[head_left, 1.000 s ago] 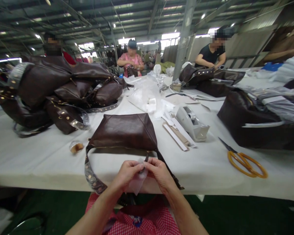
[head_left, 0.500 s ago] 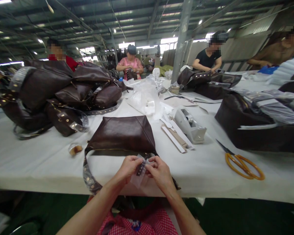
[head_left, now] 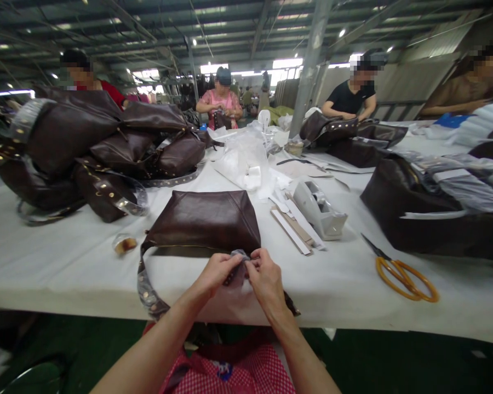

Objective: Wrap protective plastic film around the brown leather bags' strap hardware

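A dark brown leather bag (head_left: 207, 219) lies on the white-covered table before me. Its studded strap (head_left: 148, 284), partly wrapped in clear film, curves down on the left toward the table edge. Just in front of the bag, my left hand (head_left: 217, 273) pinches a clear plastic wrap (head_left: 239, 278) around a dark studded strap piece. My right hand (head_left: 266, 279) grips the same wrap from the other side, fingertips close to the left ones. The fingers hide part of the strap end inside.
A heap of brown bags (head_left: 74, 131) stands at left. To the right are a tape dispenser (head_left: 318, 210), card strips (head_left: 291, 230), scissors with orange handles (head_left: 406, 279) and a large dark bag (head_left: 427, 219). Plastic sheets (head_left: 246, 158) lie farther back. Several people work across the table.
The plastic wrap has been folded closer around the strap piece, its loose lower part now bunched. Both hands have shifted slightly up toward the bag.
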Available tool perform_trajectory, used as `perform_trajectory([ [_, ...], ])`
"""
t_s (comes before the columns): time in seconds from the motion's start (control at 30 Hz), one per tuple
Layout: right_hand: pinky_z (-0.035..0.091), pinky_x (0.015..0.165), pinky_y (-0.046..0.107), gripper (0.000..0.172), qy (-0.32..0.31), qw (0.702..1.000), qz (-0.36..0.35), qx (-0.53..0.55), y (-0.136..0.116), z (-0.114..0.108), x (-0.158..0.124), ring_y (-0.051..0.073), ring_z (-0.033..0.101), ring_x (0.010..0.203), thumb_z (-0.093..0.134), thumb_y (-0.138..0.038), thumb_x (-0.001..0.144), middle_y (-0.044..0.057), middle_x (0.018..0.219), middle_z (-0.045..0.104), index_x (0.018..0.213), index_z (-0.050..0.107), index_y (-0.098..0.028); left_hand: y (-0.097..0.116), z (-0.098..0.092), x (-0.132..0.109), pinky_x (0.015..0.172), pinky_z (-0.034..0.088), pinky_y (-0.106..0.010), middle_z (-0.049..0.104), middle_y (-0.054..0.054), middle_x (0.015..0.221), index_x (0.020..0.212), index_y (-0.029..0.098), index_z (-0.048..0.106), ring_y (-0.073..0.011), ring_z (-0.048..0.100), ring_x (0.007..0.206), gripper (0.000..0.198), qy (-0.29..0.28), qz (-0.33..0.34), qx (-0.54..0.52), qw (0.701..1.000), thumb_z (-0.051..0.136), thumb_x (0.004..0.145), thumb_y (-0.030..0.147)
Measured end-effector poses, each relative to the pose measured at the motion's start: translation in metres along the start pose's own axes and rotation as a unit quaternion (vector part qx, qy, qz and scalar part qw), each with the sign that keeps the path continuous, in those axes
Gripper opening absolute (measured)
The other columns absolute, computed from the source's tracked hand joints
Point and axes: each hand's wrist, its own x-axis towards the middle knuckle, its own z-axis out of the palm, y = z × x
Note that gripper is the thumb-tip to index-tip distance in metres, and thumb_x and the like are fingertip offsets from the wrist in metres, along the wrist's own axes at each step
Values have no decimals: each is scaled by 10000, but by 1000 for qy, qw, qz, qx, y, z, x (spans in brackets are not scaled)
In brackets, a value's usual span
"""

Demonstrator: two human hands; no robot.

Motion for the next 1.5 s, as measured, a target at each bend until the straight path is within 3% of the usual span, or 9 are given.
perform_trajectory([
  [0.13,482,646,302,123,7,1000,-2,19,2,-2,-1,208,675,678,480,-299,814,20,711,694,912,506,-229,3,3,4,550,345,-228,583,13,584,641,145,668,-120,487,571,167,30,71,17,997,607,673,297],
  [0.3,493,658,307,121,23,1000,0,18,0,-1,0,216,681,707,475,-302,819,32,722,702,896,520,-221,-9,9,-1,713,447,-249,690,-24,797,826,160,700,-165,595,759,197,23,120,-38,992,596,677,237],
  [0.43,485,708,316,126,50,998,-39,-22,-4,2,-2,222,682,769,442,-258,830,42,783,704,919,524,-223,-18,12,-2,618,421,-241,645,-10,706,767,155,656,-156,565,674,155,72,97,-28,992,616,694,286],
  [0.6,483,677,325,182,101,993,-51,-42,3,4,-4,234,682,748,396,-310,881,74,848,692,955,524,-204,-14,12,1,566,356,-234,600,-8,638,708,120,681,-127,490,594,244,-14,39,-51,998,634,692,360],
  [0.7,485,663,308,199,113,991,-65,-42,8,3,-2,219,678,725,397,-297,891,72,827,690,974,543,-191,-13,11,2,565,345,-231,582,1,634,676,133,665,-123,472,600,235,27,58,-46,997,617,704,362],
  [0.93,476,776,298,215,39,979,-171,-105,5,-7,-4,204,640,869,434,-232,910,79,952,667,982,632,-189,-18,7,0,637,392,-236,585,6,674,692,164,623,-139,505,661,145,32,111,-10,993,573,732,294],
  [1.07,461,701,281,252,-14,964,-187,-190,-6,-12,-1,204,627,848,504,-220,898,72,954,641,1121,620,-207,-17,8,-5,701,404,-236,587,1,735,741,188,596,-153,524,736,142,50,166,42,984,505,800,281],
  [1.37,337,564,249,118,-82,936,-215,-265,-23,-22,19,157,571,693,547,-131,819,8,800,602,788,603,-230,-14,11,-10,627,369,-232,490,38,686,773,213,490,-137,479,662,115,65,162,73,982,471,847,299],
  [1.5,352,611,244,140,-125,937,-266,-190,-21,-26,27,147,549,684,508,-73,781,-5,750,582,753,552,-202,-13,11,-9,603,371,-218,502,57,701,807,211,478,-127,497,664,173,44,155,61,985,610,696,204],
])
